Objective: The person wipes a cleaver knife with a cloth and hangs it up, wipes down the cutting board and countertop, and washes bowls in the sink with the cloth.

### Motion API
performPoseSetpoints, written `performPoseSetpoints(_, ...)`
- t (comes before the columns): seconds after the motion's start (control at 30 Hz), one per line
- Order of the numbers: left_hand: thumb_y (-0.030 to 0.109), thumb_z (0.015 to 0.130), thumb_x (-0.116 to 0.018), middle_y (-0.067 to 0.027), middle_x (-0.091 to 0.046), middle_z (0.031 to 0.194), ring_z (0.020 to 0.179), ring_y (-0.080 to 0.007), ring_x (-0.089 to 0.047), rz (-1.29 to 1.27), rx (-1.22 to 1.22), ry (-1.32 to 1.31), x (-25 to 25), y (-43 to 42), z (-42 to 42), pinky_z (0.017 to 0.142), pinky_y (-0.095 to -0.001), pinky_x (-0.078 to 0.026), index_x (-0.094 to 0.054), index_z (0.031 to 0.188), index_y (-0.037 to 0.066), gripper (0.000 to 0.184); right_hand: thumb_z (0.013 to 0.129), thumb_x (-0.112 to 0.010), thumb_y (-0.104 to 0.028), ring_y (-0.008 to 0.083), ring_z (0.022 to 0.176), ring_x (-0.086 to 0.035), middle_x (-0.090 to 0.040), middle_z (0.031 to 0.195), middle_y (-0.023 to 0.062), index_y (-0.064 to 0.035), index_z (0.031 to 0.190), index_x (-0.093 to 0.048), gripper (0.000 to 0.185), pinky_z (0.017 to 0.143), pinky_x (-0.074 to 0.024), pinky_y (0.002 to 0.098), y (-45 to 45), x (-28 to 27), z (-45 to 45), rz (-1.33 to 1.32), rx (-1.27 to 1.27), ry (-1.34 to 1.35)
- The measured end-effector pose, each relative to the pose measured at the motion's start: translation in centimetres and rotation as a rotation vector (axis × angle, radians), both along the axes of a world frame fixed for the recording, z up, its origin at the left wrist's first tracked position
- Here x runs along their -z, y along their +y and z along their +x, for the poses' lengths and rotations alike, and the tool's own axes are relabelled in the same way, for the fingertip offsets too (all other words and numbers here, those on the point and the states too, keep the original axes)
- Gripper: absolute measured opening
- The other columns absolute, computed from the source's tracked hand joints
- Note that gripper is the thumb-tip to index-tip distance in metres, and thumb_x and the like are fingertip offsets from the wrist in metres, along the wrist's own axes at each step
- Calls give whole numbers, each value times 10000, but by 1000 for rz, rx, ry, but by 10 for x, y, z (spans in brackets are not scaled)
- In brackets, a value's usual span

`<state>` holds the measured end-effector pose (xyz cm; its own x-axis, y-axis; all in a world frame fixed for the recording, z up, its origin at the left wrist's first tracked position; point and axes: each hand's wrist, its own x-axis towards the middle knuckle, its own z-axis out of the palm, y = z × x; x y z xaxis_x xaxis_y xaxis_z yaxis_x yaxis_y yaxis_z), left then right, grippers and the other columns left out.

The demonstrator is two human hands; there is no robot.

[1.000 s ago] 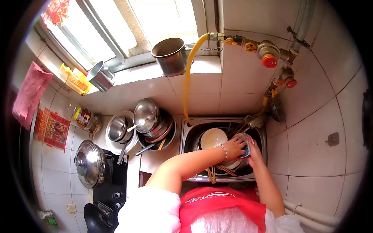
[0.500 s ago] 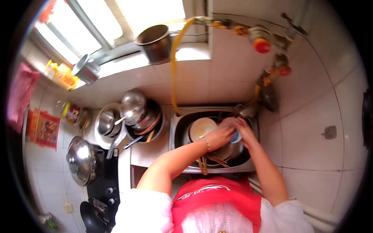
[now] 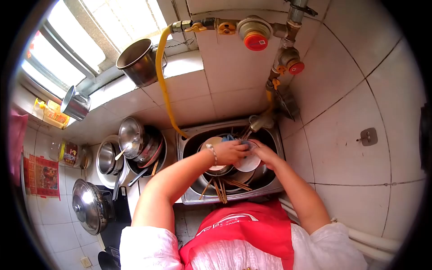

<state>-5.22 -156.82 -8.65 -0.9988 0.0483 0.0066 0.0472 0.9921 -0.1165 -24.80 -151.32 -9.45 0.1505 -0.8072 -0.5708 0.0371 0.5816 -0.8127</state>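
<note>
Over the sink, my right hand (image 3: 265,154) grips a small white bowl (image 3: 247,163) by its right side, the bowl tilted toward me. My left hand (image 3: 231,152) is against the bowl's upper left, its fingers curled; what they hold, if anything, is hidden. Just beyond the left hand a bit of blue (image 3: 228,137) shows, too small to name. Beneath both hands, the metal sink (image 3: 186,194) holds stacked dishes, including a pale round dish (image 3: 211,142) partly covered by my left wrist. Several wooden chopsticks (image 3: 220,189) lean over the sink's front.
A faucet (image 3: 261,121) and yellow hose (image 3: 163,90) stand behind the sink. To the left are a dark pan (image 3: 156,135) holding metal bowls, a white basin (image 3: 106,179) and a lidded pot (image 3: 86,207). A metal pot (image 3: 137,63) sits on the windowsill. Tiled wall (image 3: 342,148) borders the right.
The view has shifted, so the sink sits further left. The white bowl is now more exposed between my hands, and the blue bit shows beyond my left hand instead of between the hands.
</note>
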Motion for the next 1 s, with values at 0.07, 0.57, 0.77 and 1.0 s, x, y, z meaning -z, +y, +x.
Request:
performPoseSetpoints(0.07, 142, 750, -557, -20, -499, 1294, 1180, -225, -447, 19, 63, 30, -6, -3, 3, 940, -341, -399, -669, 972, 163, 249, 959, -446, -177, 167, 1079, -527, -537, 1215, 71, -108, 1303, -463, 351, 876, -445, 291, -3, 16, -5, -48, -98, 36)
performPoseSetpoints(0.57, 45, 814, -414, -146, -611, 1130, 1096, -252, -547, 1727, -1140, 700, 5, 50, -14, 972, -326, -392, -572, 1195, 18, 413, 941, -422, -91, 175, 1051, -544, -570, 1161, 84, -26, 1268, -475, 338, 862, -444, 299, -20, 29, 51, -152, 402, -139)
performPoseSetpoints(0.77, 7, 777, -484, -164, -531, 1216, 1125, -319, -496, 947, -1103, 924, -35, 91, 44, 970, -376, -375, -606, 1130, 72, 379, 897, -504, -98, 209, 940, -606, -611, 1096, 91, -18, 1202, -524, 315, 795, -494, 314, -17, 62, 85, -117, 360, -90)
performPoseSetpoints(1.0, 248, 697, -698, -96, -466, 1334, 1221, -338, -410, 73, -855, 753, -28, 94, 50, 1006, -552, -295, -659, 1029, 221, 335, 956, -435, -333, 182, 950, -612, -602, 1117, 60, -155, 1120, -560, 272, 804, -531, 339, 13, 40, 136, 702, 203, -1444)
